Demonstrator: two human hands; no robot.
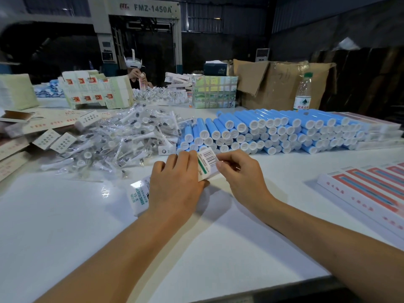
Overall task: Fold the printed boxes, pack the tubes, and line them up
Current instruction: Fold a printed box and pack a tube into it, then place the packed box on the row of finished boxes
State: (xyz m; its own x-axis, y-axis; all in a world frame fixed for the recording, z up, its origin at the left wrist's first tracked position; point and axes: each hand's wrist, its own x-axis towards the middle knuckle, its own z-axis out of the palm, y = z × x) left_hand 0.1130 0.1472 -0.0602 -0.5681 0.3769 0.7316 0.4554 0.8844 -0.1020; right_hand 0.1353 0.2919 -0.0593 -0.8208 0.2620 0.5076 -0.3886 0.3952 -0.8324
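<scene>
printed box (pixel 205 169) lies on the white table (pixel 65 226), just in front of the stack of blue tubes (pixel 262 130). left hand (pixel 177 182) lies over the box, fingers curled around its body, thumb beneath its near edge. right hand (pixel 238 173) pinches the barcode end flap, fingers clamped on it. to the left of the tube stack: a heap of bagged brush heads (pixel 118 138). to its right and nearer the camera: a row of finished boxes (pixel 367 189). behind the stack: a water bottle (pixel 303 92) and a brown carton (pixel 275 84).
</scene>
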